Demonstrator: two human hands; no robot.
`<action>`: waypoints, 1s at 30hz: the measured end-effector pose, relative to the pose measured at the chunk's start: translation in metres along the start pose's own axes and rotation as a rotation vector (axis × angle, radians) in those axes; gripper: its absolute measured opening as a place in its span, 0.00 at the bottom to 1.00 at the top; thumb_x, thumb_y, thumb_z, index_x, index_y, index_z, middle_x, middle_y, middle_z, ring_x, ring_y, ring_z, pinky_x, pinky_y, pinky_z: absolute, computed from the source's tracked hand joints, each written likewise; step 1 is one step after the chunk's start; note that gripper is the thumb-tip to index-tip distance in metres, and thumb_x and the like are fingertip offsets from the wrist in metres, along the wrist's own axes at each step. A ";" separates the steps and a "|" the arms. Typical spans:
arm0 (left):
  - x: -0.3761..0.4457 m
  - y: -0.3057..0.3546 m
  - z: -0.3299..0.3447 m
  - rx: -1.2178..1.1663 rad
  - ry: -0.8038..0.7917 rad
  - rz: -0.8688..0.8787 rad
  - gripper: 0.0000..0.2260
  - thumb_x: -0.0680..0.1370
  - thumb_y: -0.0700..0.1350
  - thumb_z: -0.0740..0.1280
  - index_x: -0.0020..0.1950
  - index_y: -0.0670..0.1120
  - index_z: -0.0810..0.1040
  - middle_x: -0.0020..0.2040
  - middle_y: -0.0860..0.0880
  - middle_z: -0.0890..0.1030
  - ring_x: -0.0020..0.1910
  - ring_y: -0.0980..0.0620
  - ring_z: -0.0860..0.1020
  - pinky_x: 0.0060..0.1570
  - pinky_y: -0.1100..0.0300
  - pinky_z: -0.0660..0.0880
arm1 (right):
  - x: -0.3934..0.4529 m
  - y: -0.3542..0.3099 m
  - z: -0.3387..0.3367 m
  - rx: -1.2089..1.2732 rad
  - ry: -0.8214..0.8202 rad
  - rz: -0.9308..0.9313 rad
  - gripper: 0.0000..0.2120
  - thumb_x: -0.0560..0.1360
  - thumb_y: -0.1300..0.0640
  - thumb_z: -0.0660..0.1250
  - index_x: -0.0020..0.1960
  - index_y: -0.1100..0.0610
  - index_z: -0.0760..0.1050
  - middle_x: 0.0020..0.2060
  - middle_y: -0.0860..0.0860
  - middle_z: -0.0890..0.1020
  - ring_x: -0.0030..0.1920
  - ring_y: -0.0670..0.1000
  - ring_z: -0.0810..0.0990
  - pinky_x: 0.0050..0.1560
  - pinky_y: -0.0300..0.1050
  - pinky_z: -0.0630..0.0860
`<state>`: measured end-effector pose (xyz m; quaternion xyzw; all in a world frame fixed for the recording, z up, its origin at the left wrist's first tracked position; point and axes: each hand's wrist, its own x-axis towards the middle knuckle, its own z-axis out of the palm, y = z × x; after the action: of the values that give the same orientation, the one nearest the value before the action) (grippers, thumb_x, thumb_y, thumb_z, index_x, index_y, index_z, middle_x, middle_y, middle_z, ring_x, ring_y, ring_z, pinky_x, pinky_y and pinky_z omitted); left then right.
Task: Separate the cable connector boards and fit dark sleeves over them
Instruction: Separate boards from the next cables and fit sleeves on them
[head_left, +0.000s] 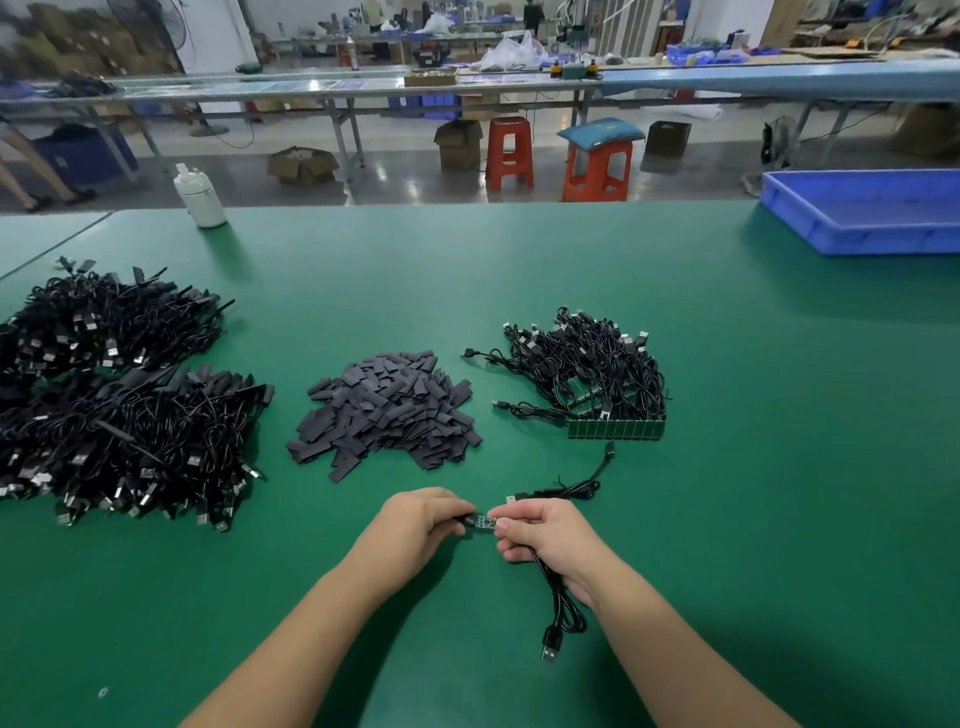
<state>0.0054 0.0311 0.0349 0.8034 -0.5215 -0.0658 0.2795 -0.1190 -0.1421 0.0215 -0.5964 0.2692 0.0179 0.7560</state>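
Observation:
My left hand (423, 522) pinches a dark sleeve (467, 521) at the end of a small green connector board (486, 521). My right hand (543, 535) pinches the board's other end, and its black cable (558, 603) hangs down below the hand to a USB plug (549, 647). A pile of loose dark sleeves (387, 410) lies in the middle of the green table. To its right sits a strip of joined green boards (615, 428) with their tangled cables (587, 364). Another loose cable (576, 486) lies just beyond my right hand.
Two big heaps of sleeved black cables (114, 395) fill the left of the table. A white bottle (200, 195) stands at the far left edge, a blue tray (862, 210) at the far right. Stools and benches stand beyond the table.

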 end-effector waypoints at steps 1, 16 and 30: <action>0.000 0.000 0.000 -0.002 -0.001 -0.001 0.08 0.78 0.43 0.69 0.56 0.48 0.83 0.50 0.53 0.83 0.47 0.54 0.80 0.51 0.60 0.75 | 0.000 0.000 0.000 0.005 0.002 0.000 0.07 0.76 0.68 0.70 0.50 0.61 0.84 0.37 0.54 0.84 0.37 0.48 0.83 0.41 0.40 0.81; 0.002 0.014 0.017 0.022 -0.029 -0.069 0.10 0.79 0.47 0.68 0.59 0.51 0.82 0.48 0.51 0.82 0.48 0.52 0.79 0.51 0.57 0.74 | 0.003 0.005 0.002 -0.043 -0.002 -0.008 0.11 0.74 0.67 0.72 0.56 0.60 0.80 0.41 0.55 0.86 0.39 0.51 0.85 0.43 0.41 0.82; 0.002 0.020 0.024 -0.013 -0.031 -0.115 0.09 0.78 0.44 0.67 0.56 0.52 0.83 0.46 0.53 0.82 0.46 0.56 0.79 0.51 0.62 0.74 | 0.000 0.005 0.003 -0.185 -0.072 0.013 0.18 0.82 0.66 0.61 0.72 0.63 0.69 0.52 0.58 0.84 0.48 0.50 0.85 0.50 0.41 0.81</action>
<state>-0.0191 0.0142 0.0257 0.8291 -0.4784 -0.0977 0.2723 -0.1199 -0.1377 0.0176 -0.6608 0.2429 0.0687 0.7069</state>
